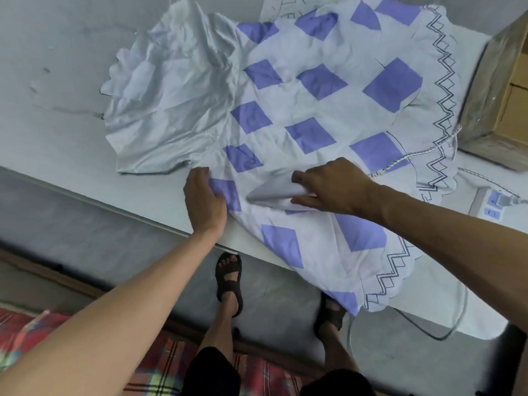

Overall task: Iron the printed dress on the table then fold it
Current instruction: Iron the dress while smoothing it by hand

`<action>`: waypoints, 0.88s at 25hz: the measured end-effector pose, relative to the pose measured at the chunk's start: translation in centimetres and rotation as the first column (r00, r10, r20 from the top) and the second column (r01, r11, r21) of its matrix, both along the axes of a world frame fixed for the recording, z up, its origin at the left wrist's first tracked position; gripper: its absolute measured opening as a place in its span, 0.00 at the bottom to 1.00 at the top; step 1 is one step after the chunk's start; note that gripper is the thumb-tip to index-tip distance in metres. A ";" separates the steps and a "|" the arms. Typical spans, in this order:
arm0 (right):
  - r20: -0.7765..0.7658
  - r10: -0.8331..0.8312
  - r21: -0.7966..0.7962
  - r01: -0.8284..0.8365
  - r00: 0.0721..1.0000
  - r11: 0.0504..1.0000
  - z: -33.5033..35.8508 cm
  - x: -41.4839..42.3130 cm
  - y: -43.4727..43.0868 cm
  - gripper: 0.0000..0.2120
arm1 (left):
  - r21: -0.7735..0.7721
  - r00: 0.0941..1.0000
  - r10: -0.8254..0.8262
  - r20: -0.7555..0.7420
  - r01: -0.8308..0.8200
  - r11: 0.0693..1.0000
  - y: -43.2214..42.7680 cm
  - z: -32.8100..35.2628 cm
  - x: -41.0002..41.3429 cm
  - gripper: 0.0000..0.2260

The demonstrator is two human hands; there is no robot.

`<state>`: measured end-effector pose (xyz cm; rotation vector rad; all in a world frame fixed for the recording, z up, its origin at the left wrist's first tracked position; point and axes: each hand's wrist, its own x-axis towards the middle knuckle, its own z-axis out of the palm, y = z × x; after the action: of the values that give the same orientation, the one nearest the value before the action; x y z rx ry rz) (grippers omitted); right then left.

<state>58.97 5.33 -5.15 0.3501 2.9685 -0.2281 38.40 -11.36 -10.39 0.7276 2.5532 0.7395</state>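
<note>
Two hands on the printed dress (314, 110), spread across the table (71, 52).
Head view: right hand (331, 184) curled round iron (271, 191), nose pointing left toward left hand (204, 201), whose fingers lie together on the near edge, pinch unclear.

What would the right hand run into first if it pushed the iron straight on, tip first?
Most likely the left hand, which holds the dress down near the table edge. The iron in the right hand points at it, with only cloth between.
</note>
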 end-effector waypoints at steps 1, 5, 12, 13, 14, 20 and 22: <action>-0.013 0.122 0.012 -0.122 0.992 0.992 -0.5 -0.4 -0.2 0.18 | 0.005 0.997 0.076 -0.004 -0.076 0.997 -0.7 -0.1 0.6 0.21; -0.001 0.342 0.033 -0.342 0.940 0.939 -2.2 -0.4 0.1 0.18 | -0.130 0.941 0.336 0.042 -0.328 0.936 -3.4 -1.0 5.7 0.26; 0.015 0.286 -0.009 -0.285 0.958 0.958 -2.0 2.4 0.1 0.18 | -0.325 0.944 0.265 0.196 -0.192 0.926 -5.5 -1.9 16.2 0.62; -0.004 0.291 -0.008 -0.291 0.957 0.957 -2.2 2.5 0.1 0.19 | -0.322 0.943 0.271 0.191 -0.201 0.925 -5.6 -2.1 16.4 0.64; -0.023 0.308 -0.015 -0.308 0.951 0.951 -2.4 2.4 0.2 0.19 | -0.313 0.936 0.288 0.200 -0.217 0.924 -5.7 -2.3 16.5 0.65; -0.049 0.329 -0.052 -0.332 0.943 0.942 -2.7 1.9 -0.4 0.21 | -0.226 0.870 0.356 0.341 -0.292 0.929 -6.2 -2.6 17.0 0.66; -0.052 0.254 -0.085 -0.258 0.966 0.962 -2.3 1.8 -0.2 0.23 | -0.219 0.870 0.325 0.371 -0.258 0.941 -6.7 -2.6 16.7 0.66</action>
<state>60.79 5.16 -7.44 -0.0517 2.9893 -0.3412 55.13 -18.10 -13.00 0.1098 2.3217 0.6771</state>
